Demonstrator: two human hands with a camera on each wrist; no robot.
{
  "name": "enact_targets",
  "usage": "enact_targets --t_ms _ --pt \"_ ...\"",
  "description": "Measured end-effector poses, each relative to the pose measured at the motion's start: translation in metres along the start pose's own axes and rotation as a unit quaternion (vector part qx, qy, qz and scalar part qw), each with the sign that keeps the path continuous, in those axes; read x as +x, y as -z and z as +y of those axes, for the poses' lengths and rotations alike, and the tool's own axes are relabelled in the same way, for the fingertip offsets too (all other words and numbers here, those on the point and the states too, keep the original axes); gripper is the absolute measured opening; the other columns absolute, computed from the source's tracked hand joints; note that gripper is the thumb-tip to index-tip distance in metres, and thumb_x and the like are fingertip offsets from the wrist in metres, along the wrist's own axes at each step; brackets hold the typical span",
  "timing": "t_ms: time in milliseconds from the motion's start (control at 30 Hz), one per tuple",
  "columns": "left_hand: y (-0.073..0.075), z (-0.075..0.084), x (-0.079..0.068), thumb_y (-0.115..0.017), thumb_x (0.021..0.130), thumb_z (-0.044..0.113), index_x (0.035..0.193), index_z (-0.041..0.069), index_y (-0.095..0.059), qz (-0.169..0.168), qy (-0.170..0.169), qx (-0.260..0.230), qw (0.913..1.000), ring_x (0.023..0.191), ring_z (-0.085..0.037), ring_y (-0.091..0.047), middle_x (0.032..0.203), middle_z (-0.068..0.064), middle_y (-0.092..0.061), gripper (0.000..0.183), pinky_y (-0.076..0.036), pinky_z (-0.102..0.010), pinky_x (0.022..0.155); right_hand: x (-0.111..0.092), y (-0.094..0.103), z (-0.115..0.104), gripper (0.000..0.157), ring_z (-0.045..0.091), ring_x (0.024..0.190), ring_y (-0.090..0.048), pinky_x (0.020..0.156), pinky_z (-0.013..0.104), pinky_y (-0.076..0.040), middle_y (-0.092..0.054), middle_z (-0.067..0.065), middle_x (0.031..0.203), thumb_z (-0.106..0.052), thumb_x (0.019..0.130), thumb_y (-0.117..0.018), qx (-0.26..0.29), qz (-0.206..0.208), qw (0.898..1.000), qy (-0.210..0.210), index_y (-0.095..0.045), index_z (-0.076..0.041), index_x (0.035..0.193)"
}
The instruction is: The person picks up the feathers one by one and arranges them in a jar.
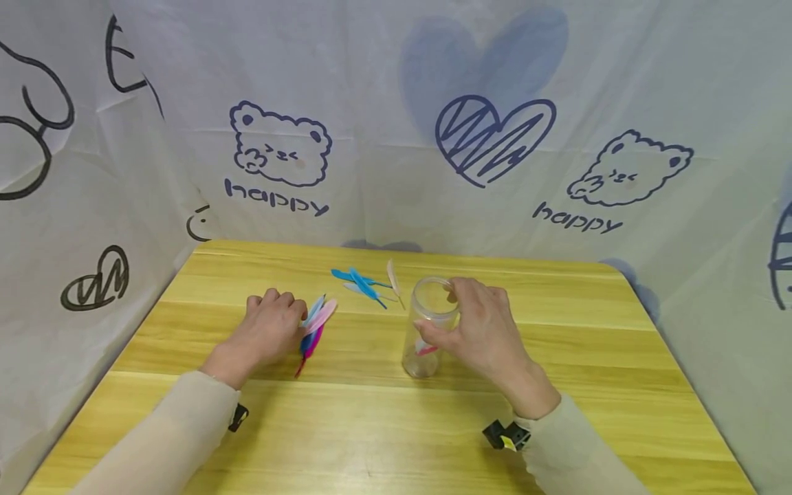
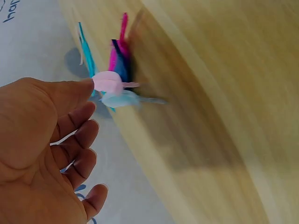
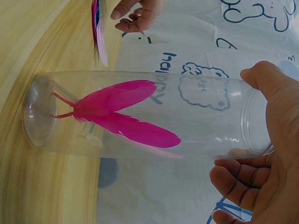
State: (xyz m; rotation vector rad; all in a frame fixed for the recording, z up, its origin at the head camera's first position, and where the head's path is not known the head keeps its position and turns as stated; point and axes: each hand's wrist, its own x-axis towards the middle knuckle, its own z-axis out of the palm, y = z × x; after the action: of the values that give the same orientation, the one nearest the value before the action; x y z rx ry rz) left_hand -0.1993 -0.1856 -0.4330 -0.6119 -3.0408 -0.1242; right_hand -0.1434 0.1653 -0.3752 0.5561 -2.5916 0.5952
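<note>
A clear plastic jar [image 1: 411, 344] without a lid stands upright on the table. My right hand [image 1: 485, 326] grips it near the rim, thumb on one side and fingers on the other. Two magenta feathers [image 3: 135, 130] and a pale pink one are inside, quills toward the bottom. To the left, my left hand [image 1: 269, 326] hovers beside a small group of feathers, fingers loosely bent and its thumb near a light pink feather [image 2: 108, 82]. Light blue [image 2: 119, 99], dark blue [image 2: 121, 65] and magenta feathers [image 1: 314, 340] lie against it.
Farther back on the table [image 1: 371, 426] lie several blue feathers [image 1: 365, 282] and a cream feather [image 1: 392, 275]. A white cloth [image 1: 383, 172] with drawn bears and hearts hangs behind the table and along its sides.
</note>
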Motion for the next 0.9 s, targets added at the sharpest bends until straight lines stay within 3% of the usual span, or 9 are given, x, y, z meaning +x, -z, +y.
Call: enact_targets --t_ms 600,900 --pt "-0.014 -0.002 0.015 -0.072 0.101 0.029 0.107 0.008 -0.067 -0.054 0.015 0.002 0.9984 0.099 -0.033 -0.050 0.098 -0.007 -0.062 0.023 -0.038 -0.060 0.092 -0.001 0.000 0.001 0.065 0.029 0.096 -0.066 0.093 0.054 -0.044 -0.070 0.010 0.106 -0.049 0.081 -0.088 0.001 -0.002 1.000 -0.002 -0.060 -0.004 0.119" --pt "-0.020 -0.004 0.018 -0.070 0.102 0.031 0.102 0.009 -0.065 -0.052 0.003 0.023 0.9984 0.094 -0.032 -0.050 0.094 -0.006 -0.061 0.023 -0.038 -0.059 0.088 0.000 -0.002 0.003 0.065 0.028 0.095 -0.066 0.092 0.054 -0.044 -0.070 0.011 0.106 -0.049 0.081 -0.089 -0.002 0.002 1.000 0.002 -0.060 -0.004 0.118"
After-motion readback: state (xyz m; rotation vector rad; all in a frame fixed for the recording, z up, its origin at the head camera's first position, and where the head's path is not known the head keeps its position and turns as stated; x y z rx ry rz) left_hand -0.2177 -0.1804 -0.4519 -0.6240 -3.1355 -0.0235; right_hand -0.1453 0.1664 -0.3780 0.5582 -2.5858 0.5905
